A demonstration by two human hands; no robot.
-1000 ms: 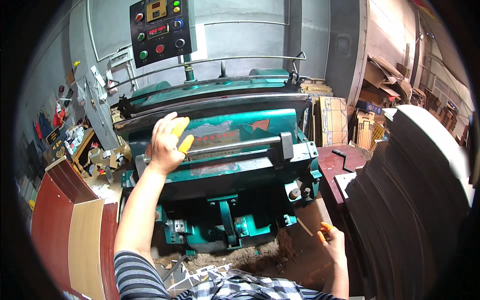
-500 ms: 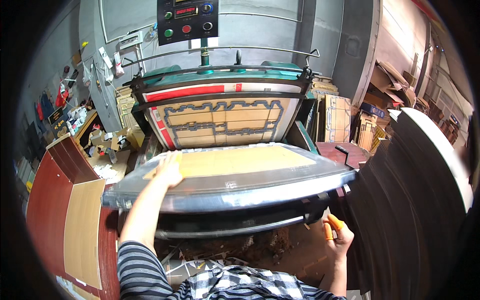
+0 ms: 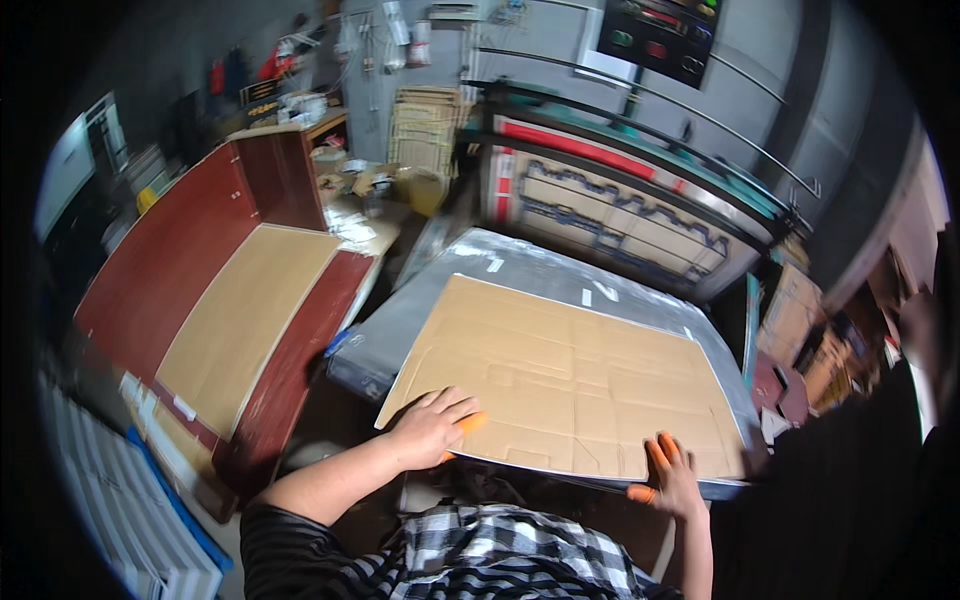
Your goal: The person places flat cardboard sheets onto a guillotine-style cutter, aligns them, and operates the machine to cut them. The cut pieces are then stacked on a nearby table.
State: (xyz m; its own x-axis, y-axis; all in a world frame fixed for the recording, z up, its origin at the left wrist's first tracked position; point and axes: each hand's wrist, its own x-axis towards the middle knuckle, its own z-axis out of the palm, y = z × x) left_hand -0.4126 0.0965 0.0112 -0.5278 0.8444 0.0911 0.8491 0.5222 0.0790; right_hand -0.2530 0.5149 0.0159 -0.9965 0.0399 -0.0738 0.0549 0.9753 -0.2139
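A creased tan cardboard sheet (image 3: 560, 370) lies on the grey metal platen (image 3: 440, 262) of a press, with its near edge toward me. My left hand (image 3: 430, 430) is at the sheet's near left corner, fingers over the top and the orange-covered thumb at the edge, closed on it. Along the near edge farther right is my right hand (image 3: 678, 482). Its orange-capped fingertips touch the sheet, while the thumb stands apart below the edge. Behind the platen, the press's raised die board (image 3: 610, 220) carries dark outline strips.
At left stands a dark red wooden stand (image 3: 165, 280) with a tan sheet (image 3: 245, 330) in it. The control panel (image 3: 658, 40) hangs above the press. A tall dark stack (image 3: 830, 500) crowds my right side. A striped pale stack (image 3: 110, 500) is at lower left.
My view has turned left and down. The platen now shows its surface more fully, and the sheet reaches its near edge. My right hand has come up to the sheet; my left is at its near corner.
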